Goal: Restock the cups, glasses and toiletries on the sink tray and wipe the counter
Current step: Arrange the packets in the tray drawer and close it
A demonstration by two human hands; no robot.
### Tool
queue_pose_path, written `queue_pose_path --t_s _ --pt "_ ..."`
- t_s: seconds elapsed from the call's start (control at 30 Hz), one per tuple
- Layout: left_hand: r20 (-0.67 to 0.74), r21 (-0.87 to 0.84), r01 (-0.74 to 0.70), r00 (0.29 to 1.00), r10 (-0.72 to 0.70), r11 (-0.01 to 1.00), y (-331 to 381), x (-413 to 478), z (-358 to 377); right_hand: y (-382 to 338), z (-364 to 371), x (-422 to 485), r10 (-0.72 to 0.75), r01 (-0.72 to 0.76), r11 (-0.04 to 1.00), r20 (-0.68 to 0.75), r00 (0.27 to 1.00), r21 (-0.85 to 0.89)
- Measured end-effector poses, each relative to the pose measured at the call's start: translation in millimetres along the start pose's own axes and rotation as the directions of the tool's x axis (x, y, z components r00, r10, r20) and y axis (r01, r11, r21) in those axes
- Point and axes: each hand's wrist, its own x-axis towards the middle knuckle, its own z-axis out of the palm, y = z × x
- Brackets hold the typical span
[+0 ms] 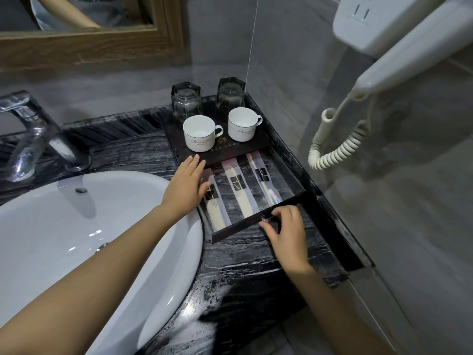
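Note:
A dark tray [245, 228] lies on the black marble counter [245, 260] right of the sink. At its far end stand two white cups [201, 134] [243, 124] on a dark raised block, and behind them two upturned hexagonal glasses [186, 101] [231, 94]. Three wrapped toiletry packets [239, 187] lie side by side in the tray's lower part. My left hand [185, 185] rests flat on the tray's left edge, thumb touching the leftmost packet. My right hand [286, 231] pinches the tray's near rim with fingers curled.
A white basin [64, 226] fills the left, with a chrome tap [33, 134] behind it. A wall hairdryer [399, 47] with a coiled cord [332, 144] hangs at the right over the counter's edge. A wood-framed mirror [89, 44] is above.

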Motion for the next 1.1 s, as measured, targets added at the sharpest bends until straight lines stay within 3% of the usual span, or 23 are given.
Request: queue_pose_path --t_s 0.13,0.33,0.67,1.1 --pt "-0.003 -0.004 0.006 1.000 -0.006 1.000 2.1 -1.2 0.9 -3.9 22.1 0.1 0.208 -0.213 0.937 0.047 0.977 0.276" --pt "-0.014 -0.017 0.006 1.000 -0.006 1.000 1.8 -1.7 0.8 -4.3 39.9 4.1 0.329 -0.276 0.846 -0.038 0.944 0.455" --pt "0.006 -0.082 0.021 1.000 -0.021 0.996 -0.9 -0.8 -2.6 -19.9 60.5 48.3 0.302 -0.227 0.855 -0.093 0.949 0.465" --pt "-0.024 -0.106 0.008 1.000 -0.011 0.994 -3.1 -1.6 -1.5 -35.9 86.5 106.2 0.270 -0.224 0.806 -0.004 0.963 0.548"
